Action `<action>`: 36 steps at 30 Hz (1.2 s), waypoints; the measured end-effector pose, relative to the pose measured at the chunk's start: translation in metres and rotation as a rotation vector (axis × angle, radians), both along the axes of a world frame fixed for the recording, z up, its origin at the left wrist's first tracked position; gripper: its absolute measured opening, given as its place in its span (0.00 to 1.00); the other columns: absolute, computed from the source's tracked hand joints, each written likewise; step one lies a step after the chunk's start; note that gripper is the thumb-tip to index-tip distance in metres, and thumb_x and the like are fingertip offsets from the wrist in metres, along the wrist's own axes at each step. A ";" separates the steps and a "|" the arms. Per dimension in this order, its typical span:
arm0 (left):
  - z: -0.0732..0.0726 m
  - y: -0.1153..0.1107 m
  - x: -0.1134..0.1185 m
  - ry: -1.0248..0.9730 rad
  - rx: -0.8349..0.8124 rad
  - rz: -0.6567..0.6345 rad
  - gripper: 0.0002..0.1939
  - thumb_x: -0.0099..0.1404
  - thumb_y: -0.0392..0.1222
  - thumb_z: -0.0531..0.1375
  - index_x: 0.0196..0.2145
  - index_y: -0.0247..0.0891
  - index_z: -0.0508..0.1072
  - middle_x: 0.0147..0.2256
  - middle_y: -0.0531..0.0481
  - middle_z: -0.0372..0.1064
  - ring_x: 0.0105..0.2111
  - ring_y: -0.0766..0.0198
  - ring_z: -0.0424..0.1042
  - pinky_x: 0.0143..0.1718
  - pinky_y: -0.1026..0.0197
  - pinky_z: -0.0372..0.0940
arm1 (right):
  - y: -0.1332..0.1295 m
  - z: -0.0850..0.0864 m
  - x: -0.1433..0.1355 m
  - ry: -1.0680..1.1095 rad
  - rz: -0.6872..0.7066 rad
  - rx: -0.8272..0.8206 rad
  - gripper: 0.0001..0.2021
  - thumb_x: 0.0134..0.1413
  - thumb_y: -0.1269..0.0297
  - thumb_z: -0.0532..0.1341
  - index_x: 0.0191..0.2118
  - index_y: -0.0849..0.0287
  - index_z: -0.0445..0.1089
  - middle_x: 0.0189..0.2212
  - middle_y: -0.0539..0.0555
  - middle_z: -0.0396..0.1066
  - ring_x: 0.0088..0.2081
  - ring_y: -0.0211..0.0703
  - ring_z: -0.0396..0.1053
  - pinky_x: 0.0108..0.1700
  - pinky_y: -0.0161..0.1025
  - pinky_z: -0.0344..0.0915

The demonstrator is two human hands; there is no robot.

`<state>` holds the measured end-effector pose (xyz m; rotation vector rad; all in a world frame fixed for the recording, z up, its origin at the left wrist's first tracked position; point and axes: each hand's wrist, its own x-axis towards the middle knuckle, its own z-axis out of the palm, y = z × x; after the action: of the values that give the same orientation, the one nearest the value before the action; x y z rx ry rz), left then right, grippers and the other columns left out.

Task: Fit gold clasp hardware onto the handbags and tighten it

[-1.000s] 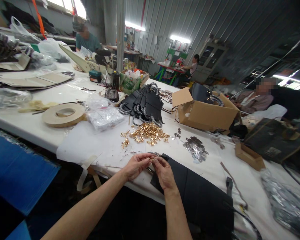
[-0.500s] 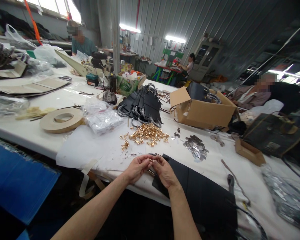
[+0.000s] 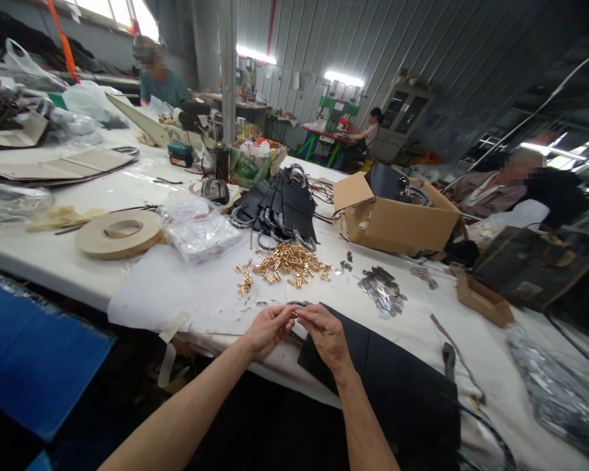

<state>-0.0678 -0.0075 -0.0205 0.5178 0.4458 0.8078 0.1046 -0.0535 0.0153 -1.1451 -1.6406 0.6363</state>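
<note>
My left hand [image 3: 268,332] and my right hand [image 3: 326,335] meet at the table's front edge, both closed in a fingertip pinch. Between the fingertips is a small gold metal fitting [image 3: 293,314], mostly hidden by the fingers. A flat black bag panel [image 3: 387,379] with dark cord handles lies beneath and to the right of my right hand. Beyond the hands is a heap of small gold metal fittings [image 3: 292,261]. Right of that heap sits a pile of thin silver metal plates [image 3: 383,292].
Black bag panels [image 3: 287,206] with handles are stacked behind the gold heap. An open cardboard box [image 3: 402,226] holds a black bag. To the left are a tape roll [image 3: 120,234] and a plastic-wrapped pack [image 3: 203,235]. Several people sit farther off.
My right hand has turned slightly, its fingers now lying more over the top of the small fitting. The left hand stays nearly in place. The view has shifted a little.
</note>
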 end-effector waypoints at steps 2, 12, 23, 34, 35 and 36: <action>0.000 0.000 -0.001 0.010 -0.009 -0.018 0.22 0.56 0.49 0.75 0.43 0.31 0.81 0.32 0.49 0.75 0.26 0.76 0.70 0.32 0.73 0.66 | 0.001 -0.003 0.001 -0.052 0.002 0.052 0.11 0.65 0.65 0.65 0.49 0.46 0.81 0.41 0.53 0.78 0.43 0.45 0.77 0.47 0.41 0.76; -0.001 -0.003 0.003 0.056 0.020 0.086 0.23 0.54 0.48 0.77 0.42 0.32 0.81 0.34 0.48 0.78 0.29 0.72 0.72 0.35 0.70 0.67 | -0.009 -0.001 -0.022 0.044 -0.216 -0.079 0.09 0.64 0.62 0.65 0.47 0.49 0.82 0.43 0.54 0.80 0.44 0.48 0.78 0.51 0.44 0.74; -0.003 -0.016 0.002 0.178 0.374 0.029 0.27 0.56 0.41 0.75 0.53 0.37 0.77 0.48 0.41 0.78 0.41 0.60 0.77 0.44 0.60 0.70 | -0.028 -0.006 -0.031 0.967 -0.273 -0.511 0.17 0.42 0.56 0.79 0.36 0.60 0.81 0.29 0.51 0.77 0.27 0.35 0.70 0.29 0.31 0.71; 0.038 -0.052 -0.010 0.447 0.623 -0.042 0.20 0.63 0.44 0.70 0.52 0.38 0.80 0.42 0.44 0.79 0.39 0.58 0.76 0.44 0.60 0.71 | -0.079 -0.009 -0.058 1.283 -0.329 -0.461 0.14 0.48 0.57 0.77 0.41 0.53 0.81 0.42 0.53 0.80 0.38 0.38 0.77 0.36 0.31 0.76; 0.043 -0.058 -0.011 0.467 0.611 -0.026 0.19 0.63 0.44 0.69 0.52 0.38 0.80 0.44 0.43 0.79 0.41 0.57 0.77 0.45 0.60 0.72 | -0.082 -0.011 -0.063 1.278 -0.382 -0.417 0.14 0.47 0.57 0.77 0.41 0.52 0.81 0.44 0.53 0.80 0.41 0.40 0.77 0.39 0.33 0.76; 0.046 -0.064 -0.012 0.475 0.588 -0.002 0.19 0.64 0.45 0.69 0.52 0.38 0.80 0.45 0.43 0.79 0.43 0.55 0.77 0.46 0.59 0.72 | -0.085 -0.013 -0.068 1.264 -0.437 -0.374 0.14 0.46 0.57 0.77 0.40 0.51 0.81 0.44 0.52 0.80 0.43 0.42 0.78 0.42 0.34 0.76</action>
<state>-0.0798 -0.0717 0.0255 1.2713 0.6434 0.8094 0.0367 -0.1387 0.0024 -0.9462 -0.1978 1.0805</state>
